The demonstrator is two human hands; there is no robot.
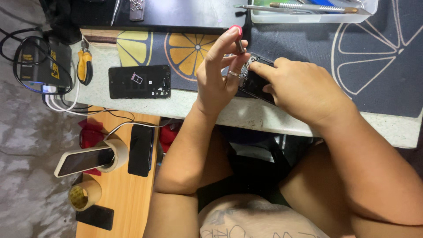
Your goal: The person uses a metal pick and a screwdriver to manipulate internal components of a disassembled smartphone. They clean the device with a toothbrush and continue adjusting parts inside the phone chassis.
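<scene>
Gripping slim pink-capped screwdriver [238, 39], glossy phone [255, 83]

The opened phone [255, 83] lies mostly hidden under both hands — the tool tray [308, 16] is cut off at top.

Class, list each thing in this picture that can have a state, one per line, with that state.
Screwdriver: upright, gripped by left hand.
Opened phone: flat on mat, steadied by right hand.
Black phone: lying flat, untouched.
Propped phone: tilted against tape roll.
Pliers: lying idle.
</scene>
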